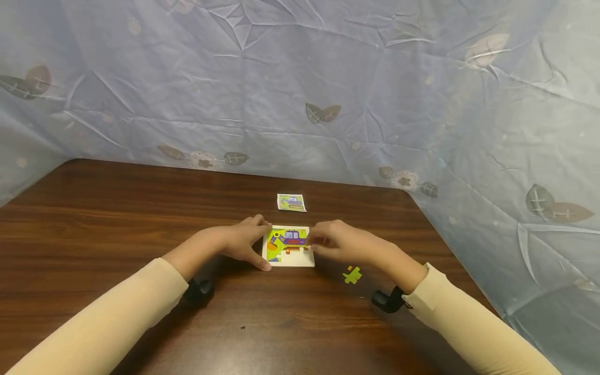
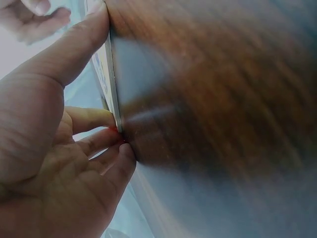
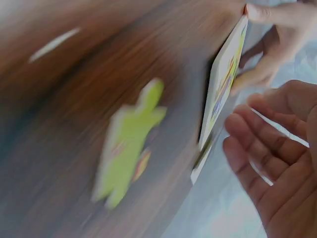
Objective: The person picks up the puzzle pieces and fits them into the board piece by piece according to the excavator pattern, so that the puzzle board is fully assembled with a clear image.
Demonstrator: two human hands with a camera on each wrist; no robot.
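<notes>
A puzzle board (image 1: 291, 263) with a white frame lies on the table, its picture showing a purple and red digger on green. Along its lower right, bare white base shows. My left hand (image 1: 244, 242) holds the board's left side, thumb at the near corner and fingers at the far one. In the left wrist view, the thumb (image 2: 81, 44) lies along the edge. Over the board's right edge is my right hand (image 1: 344, 243), its fingers loosely bent; in the right wrist view no piece shows between them. A loose green puzzle piece (image 1: 352, 275) lies to the right, nearer me.
Behind the board lies a small picture card (image 1: 291, 202) with the same digger. The brown wooden table (image 1: 117, 219) ends at a pale blue patterned cloth (image 1: 281, 78) behind and on the right. A tiny dark speck (image 1: 242, 327) is on the table in front.
</notes>
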